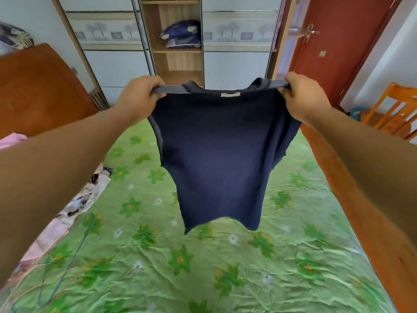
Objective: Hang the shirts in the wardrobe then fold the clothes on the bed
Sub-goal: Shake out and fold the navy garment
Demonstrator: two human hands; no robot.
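A navy sleeveless top [216, 154] with grey trim hangs in the air over the bed [203, 267], spread out flat and facing me. My left hand [140, 96] grips its left shoulder strap. The right strap is gripped by my right hand [302, 96]. The hem floats just above the green flowered sheet. Straight ahead stands the wardrobe [176, 41], its middle section showing open wooden shelves.
Pink and patterned clothes [74, 204] lie heaped along the bed's left edge, with wire hangers [63, 267] beside them. A wooden headboard [40, 86] stands at left. The bed's wooden side rail [361, 222] runs along the right, with a wooden chair [392, 109] and a red door [338, 41] beyond.
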